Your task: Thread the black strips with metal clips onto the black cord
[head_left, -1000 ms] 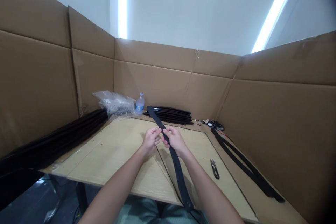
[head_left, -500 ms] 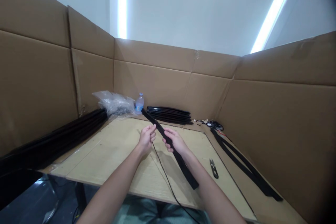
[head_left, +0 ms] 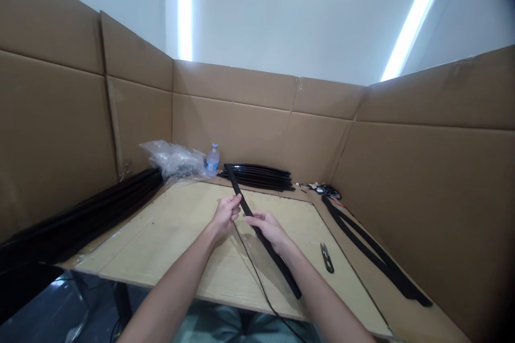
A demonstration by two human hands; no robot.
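Note:
A long black strip (head_left: 288,278) runs diagonally above the wooden table (head_left: 173,230), from near the back pile toward me. My left hand (head_left: 226,215) is closed, pinching the strip's upper part. My right hand (head_left: 269,229) is closed around the strip a little lower. A thin black cord (head_left: 257,278) hangs from near my left hand and trails off the table's front edge.
Small black snips (head_left: 328,257) lie right of my right arm. Finished black strips (head_left: 374,254) lie along the right wall. More black strips (head_left: 261,176) are stacked at the back, beside a water bottle (head_left: 212,159) and crumpled plastic (head_left: 173,158). A long black bundle (head_left: 80,214) lines the left wall. Cardboard walls surround the table.
The strip's near end has come up from over the table's front edge and now ends above the table. Its far tip swung left, then back. My hands shifted slightly along it.

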